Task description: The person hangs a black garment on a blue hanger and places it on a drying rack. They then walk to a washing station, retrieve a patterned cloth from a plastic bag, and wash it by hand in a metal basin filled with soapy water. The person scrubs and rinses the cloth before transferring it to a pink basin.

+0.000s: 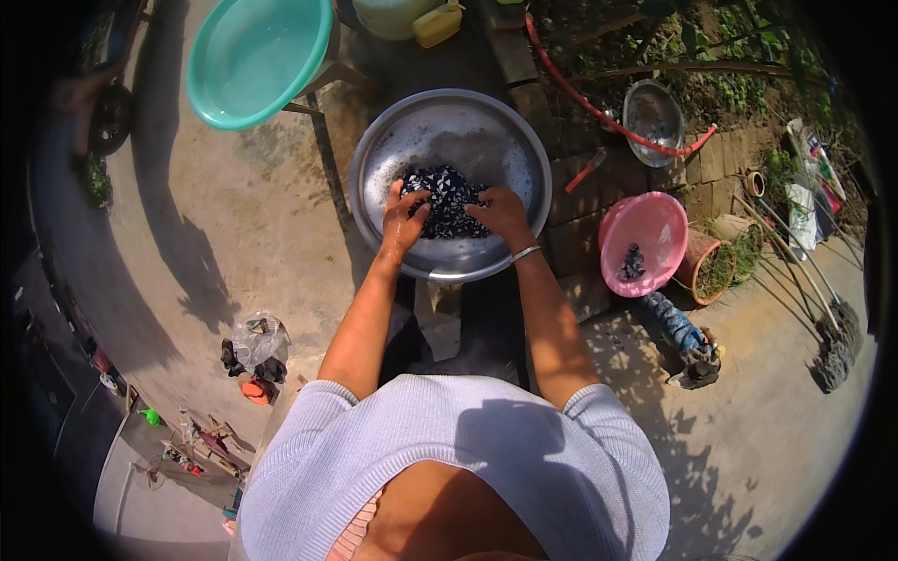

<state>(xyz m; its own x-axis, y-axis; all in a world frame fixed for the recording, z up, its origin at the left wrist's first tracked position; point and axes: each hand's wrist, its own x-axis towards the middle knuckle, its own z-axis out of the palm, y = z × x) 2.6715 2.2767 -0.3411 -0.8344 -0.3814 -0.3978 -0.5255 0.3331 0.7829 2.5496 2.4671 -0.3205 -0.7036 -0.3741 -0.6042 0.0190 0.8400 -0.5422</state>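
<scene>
A wet black cloth with a white pattern (444, 198) lies bunched in a wide silver metal basin (382, 154) in front of me. My left hand (405, 219) grips the cloth's left side, fingers and thumb bent over it. On the opposite side, my right hand (502, 217) has its fingers curled onto the cloth, and a bangle (526, 252) circles that wrist. Some fingertips are hidden in the folds. Greyish water covers part of the basin's bottom around the cloth.
A large teal tub (257, 65) stands at the far left, near a yellow container (438, 25). To the right are a pink basin (645, 234) with dark cloth inside, a plant pot (706, 266), a metal bowl (652, 117), a red hose (585, 103) and a mop (835, 341).
</scene>
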